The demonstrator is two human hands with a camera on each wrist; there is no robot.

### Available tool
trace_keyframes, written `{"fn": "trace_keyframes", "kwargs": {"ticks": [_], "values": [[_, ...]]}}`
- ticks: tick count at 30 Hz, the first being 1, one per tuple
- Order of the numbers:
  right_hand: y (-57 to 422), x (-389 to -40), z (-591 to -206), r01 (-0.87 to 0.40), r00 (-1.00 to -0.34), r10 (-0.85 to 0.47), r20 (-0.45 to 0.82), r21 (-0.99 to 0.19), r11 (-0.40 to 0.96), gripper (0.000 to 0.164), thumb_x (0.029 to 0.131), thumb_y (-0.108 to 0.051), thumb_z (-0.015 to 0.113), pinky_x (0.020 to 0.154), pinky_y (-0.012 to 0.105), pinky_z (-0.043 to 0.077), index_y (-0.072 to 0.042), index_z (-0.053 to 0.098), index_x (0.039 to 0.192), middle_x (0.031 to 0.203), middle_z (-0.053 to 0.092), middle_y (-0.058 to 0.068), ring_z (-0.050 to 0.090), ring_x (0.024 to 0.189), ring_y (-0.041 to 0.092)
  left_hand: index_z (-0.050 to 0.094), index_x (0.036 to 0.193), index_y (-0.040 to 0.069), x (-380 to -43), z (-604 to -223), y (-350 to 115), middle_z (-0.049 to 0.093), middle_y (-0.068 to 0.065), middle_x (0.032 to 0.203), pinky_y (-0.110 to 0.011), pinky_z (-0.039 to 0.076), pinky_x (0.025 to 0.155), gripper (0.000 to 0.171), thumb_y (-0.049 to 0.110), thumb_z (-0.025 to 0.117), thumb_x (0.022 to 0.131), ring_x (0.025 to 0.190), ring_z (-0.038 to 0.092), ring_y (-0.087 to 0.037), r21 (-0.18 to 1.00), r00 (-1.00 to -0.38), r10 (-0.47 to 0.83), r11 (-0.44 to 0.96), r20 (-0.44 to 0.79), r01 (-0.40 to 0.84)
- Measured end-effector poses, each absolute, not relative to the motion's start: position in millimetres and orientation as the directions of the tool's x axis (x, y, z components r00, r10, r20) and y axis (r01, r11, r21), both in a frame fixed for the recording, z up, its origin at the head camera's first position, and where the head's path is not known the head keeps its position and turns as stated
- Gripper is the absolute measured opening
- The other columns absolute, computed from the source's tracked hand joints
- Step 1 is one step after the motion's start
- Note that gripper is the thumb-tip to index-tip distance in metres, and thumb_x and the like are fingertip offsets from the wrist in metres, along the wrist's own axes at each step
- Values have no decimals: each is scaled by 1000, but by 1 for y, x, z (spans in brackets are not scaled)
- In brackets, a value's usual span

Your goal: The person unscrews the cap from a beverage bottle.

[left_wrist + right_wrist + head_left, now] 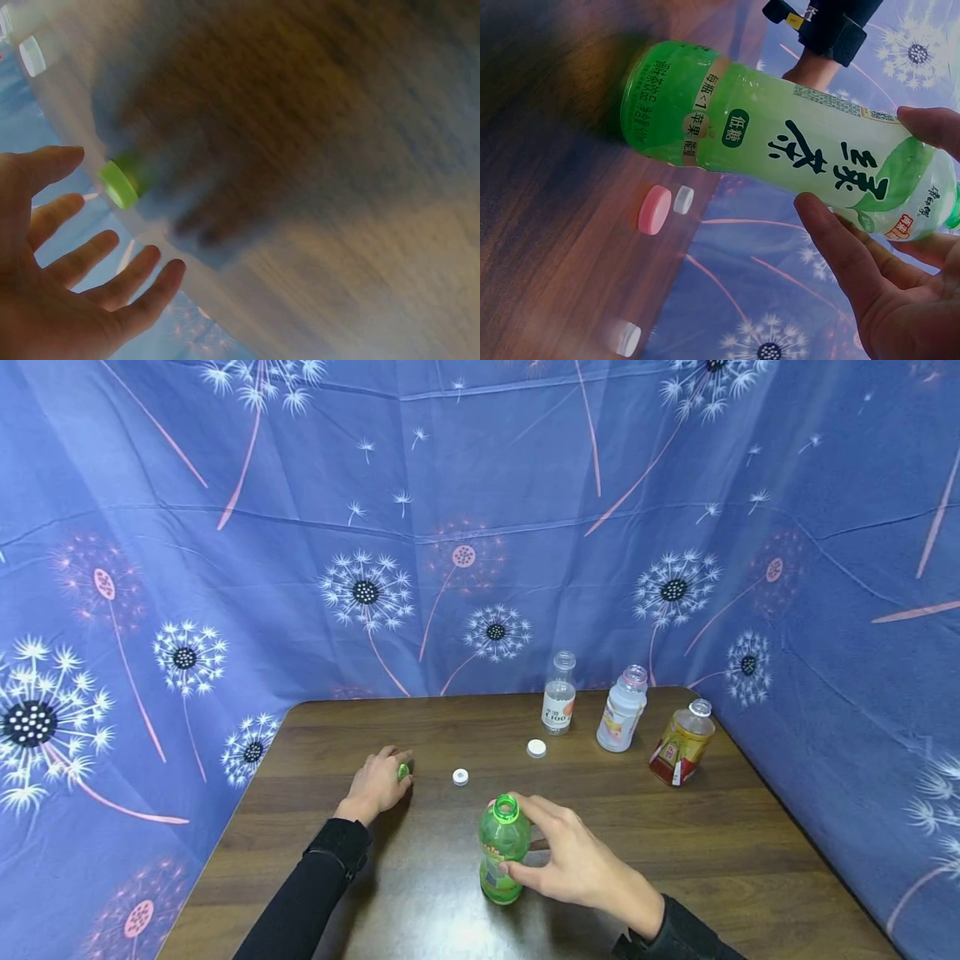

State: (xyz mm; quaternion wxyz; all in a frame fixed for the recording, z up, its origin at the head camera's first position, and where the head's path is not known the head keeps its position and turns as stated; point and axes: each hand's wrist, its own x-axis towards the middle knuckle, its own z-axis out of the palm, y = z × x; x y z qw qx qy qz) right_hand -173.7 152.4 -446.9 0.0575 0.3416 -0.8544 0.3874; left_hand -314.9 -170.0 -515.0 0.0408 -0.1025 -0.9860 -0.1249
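A right hand (573, 856) holds an upright green bottle (757, 135) between thumb and fingers. The left hand (375, 785), fingers spread and loosely bent, grips nothing; a green cap (120, 184) lies just beside its thumb. Three uncapped bottles (621, 714) stand beyond the right hand.

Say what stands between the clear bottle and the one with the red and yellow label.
An uncapped whitish bottle, as the head view shows.
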Motion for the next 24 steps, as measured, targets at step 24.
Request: {"fn": "trace_keyframes", "kwargs": {"ticks": [24], "values": [[153, -173, -449, -589, -785, -523, 333, -662, 463, 71, 78, -40, 72, 71, 20, 54, -30, 37, 139, 114, 53, -11, 60, 95, 7, 66, 112, 8, -313, -512, -165, 55, -20, 122, -50, 47, 87, 31, 22, 64, 84, 110, 55, -38, 294, -972, 183, 930, 150, 220]]}}
